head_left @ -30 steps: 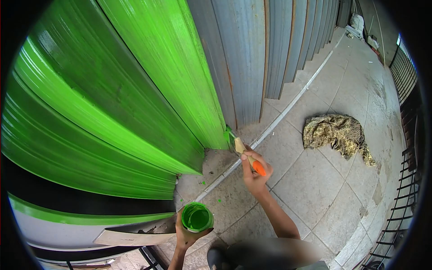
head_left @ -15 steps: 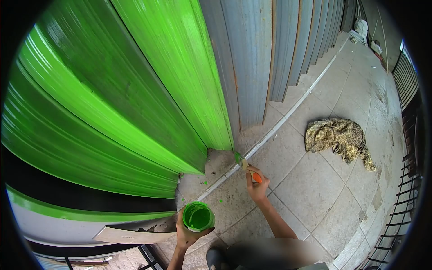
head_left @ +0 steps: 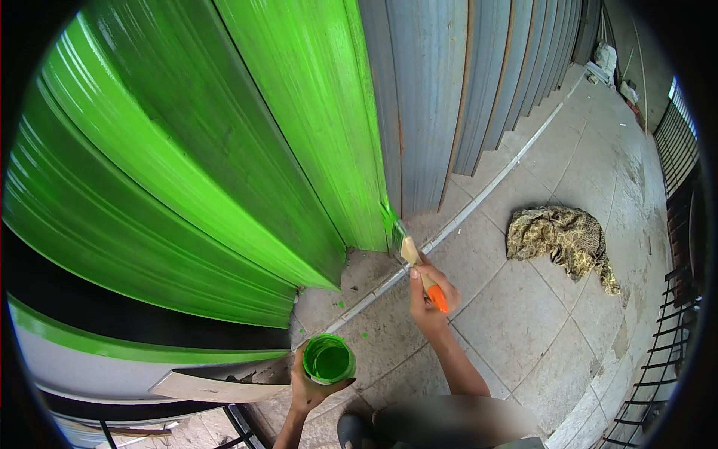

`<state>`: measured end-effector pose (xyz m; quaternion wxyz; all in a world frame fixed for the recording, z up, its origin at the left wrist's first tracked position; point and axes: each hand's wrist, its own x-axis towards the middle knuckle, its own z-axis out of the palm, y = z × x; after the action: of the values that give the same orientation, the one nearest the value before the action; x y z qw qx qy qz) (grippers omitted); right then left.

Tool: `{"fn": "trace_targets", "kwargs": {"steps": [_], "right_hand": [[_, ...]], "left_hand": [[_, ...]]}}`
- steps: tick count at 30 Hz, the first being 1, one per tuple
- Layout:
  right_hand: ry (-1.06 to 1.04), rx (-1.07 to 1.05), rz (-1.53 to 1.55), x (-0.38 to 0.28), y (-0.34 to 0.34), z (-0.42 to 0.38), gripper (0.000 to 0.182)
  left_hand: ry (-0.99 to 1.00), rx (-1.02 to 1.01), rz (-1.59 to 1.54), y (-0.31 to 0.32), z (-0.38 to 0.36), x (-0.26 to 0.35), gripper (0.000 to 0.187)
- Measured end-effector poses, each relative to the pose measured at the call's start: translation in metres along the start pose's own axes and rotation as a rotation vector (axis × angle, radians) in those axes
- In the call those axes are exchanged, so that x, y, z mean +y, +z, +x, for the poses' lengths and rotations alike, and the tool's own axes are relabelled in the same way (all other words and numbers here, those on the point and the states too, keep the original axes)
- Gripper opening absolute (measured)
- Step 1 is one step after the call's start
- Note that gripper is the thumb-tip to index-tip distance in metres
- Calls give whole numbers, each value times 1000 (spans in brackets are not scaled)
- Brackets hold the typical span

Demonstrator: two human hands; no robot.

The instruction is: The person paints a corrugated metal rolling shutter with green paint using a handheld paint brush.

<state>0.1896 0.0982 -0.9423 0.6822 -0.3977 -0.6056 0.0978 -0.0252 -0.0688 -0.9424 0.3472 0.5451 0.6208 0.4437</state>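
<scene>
My left hand (head_left: 305,389) is wrapped round an open container of green paint (head_left: 329,360) at the bottom centre. The handle of a paintbrush (head_left: 420,273), orange at its end, is gripped in my right hand (head_left: 432,303). Green bristles touch the lower edge of the corrugated metal, where fresh green meets grey. Wet-looking green paint covers the metal panel (head_left: 299,127) on the left, while the panel (head_left: 422,97) to its right is bare grey with rusty seams.
A patterned cloth (head_left: 557,236) lies crumpled on the tiled floor (head_left: 516,322). A pale strip (head_left: 486,187) runs diagonally along the floor. Black metal bars (head_left: 658,352) stand at the right. My shoe (head_left: 354,429) is at the bottom, and green drips spot the floor.
My right hand has raised the brush slightly, and its bristles now lie higher on the metal's edge, with new green there. My left hand holds the container in nearly the same place.
</scene>
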Motion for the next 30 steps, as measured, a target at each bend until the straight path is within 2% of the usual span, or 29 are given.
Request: {"fn": "trace_targets", "kwargs": {"steps": [5, 11, 14, 17, 20, 23, 26, 29, 30], "right_hand": [[141, -125, -88, 49, -5, -65, 19], [201, -262, -126, 55, -22, -83, 22], [126, -497, -167, 47, -28, -64, 25], [-182, -735, -300, 44, -26, -36, 27], [-301, -774, -340, 67, -15, -31, 28], [-438, -599, -324, 61, -18, -21, 26], [-433, -567, -315, 59, -30, -43, 25], [-398, -748, -323, 78, -33, -68, 22], [-396, -721, -323, 79, -29, -61, 22]], "left_hand": [[-14, -11, -34, 0, 2, -2, 93], [-8, -3, -28, -2, 0, -6, 95], [-52, -6, -36, -2, -2, -2, 96], [-36, 1, -42, -3, -1, -3, 96], [-13, 3, -42, -5, -1, -5, 96], [-17, 18, -52, -8, 0, -4, 96], [-48, 15, -75, -12, -3, -9, 96], [-52, 11, -73, -14, -2, -8, 97], [-51, 8, -66, -14, -2, -7, 97]]}}
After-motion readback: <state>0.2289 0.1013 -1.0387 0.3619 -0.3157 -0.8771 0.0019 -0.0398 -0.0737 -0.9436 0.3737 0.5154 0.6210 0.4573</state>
